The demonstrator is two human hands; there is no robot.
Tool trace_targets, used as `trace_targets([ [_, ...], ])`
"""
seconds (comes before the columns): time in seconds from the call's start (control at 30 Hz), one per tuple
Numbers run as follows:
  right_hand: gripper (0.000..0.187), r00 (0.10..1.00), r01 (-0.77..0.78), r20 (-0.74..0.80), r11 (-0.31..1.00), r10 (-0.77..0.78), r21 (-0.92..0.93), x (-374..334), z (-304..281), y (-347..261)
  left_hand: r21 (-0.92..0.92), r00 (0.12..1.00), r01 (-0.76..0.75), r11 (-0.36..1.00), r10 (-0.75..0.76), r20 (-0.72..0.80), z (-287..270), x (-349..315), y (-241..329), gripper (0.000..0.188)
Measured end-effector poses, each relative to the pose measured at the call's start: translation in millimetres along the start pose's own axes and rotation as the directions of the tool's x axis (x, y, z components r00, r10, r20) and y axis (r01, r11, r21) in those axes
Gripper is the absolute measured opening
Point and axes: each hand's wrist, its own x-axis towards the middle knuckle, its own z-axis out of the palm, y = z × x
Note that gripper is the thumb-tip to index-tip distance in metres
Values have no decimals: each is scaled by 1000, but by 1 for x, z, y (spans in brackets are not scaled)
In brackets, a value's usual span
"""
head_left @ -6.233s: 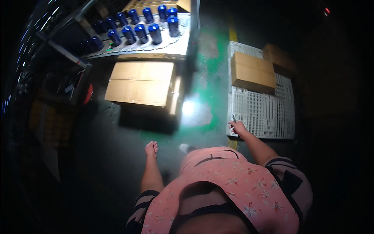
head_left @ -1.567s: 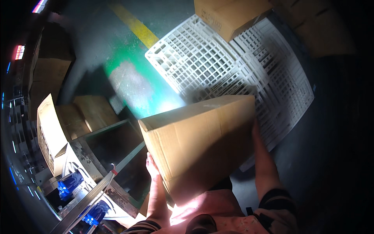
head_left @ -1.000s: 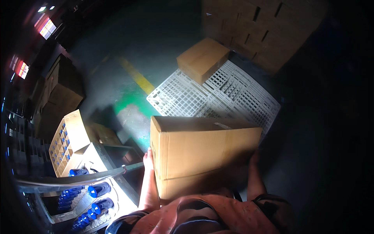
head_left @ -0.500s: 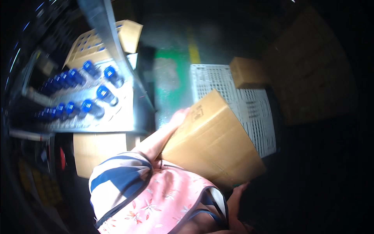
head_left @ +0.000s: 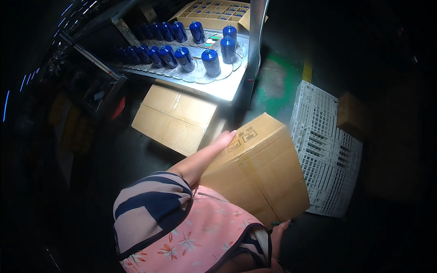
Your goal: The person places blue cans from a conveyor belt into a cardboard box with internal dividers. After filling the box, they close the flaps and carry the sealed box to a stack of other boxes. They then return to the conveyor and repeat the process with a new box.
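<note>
A large brown cardboard carton (head_left: 268,168), tilted in front of my body, is held between both hands. My left hand (head_left: 226,138) is pressed on its upper left side, beside dark printed symbols, with the fingers partly out of sight. At the lower right corner, my right hand (head_left: 281,226) grips the carton's bottom edge; most of its fingers are hidden underneath. A small green bit shows by that hand, too small to make out.
Blue bottles (head_left: 210,62) stand in rows on a chain conveyor (head_left: 205,81) ahead left. A partitioned carton (head_left: 193,22) is behind them. A closed carton (head_left: 175,118) sits below the conveyor. At right lies a white plastic pallet (head_left: 318,150) with a small brown box (head_left: 350,111).
The view has turned left, so the conveyor, bottles and pallet appear farther right. The carton stays between my hands, its large face turned a little more toward me.
</note>
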Motion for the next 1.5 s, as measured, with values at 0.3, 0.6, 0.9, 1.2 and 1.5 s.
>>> trace_targets([
  [0.3, 64, 980, 104, 182, 985, -79, -135, -71, 60, 51, -205, 967, -82, 975, 28, -251, -112, -70, -145, 61],
  [0.6, 60, 932, 259, 287, 961, -223, -94, -292, 216, 254, -394, 971, -136, 909, 42, -237, -389, -46, -399, 54],
  [0.9, 53, 903, 425, 211, 847, -373, -320, -542, 427, 396, -773, 980, 22, 634, -167, -109, -706, -32, -559, 58],
  [1.2, 52, 890, 454, 312, 718, -334, -527, -630, 602, 482, -842, 968, 181, 508, -242, 63, -913, 26, -601, 62],
  [1.5, 44, 855, 238, 514, 937, -76, -257, -622, 692, 433, -786, 997, 74, 613, -16, 81, -981, 77, -483, 64],
])
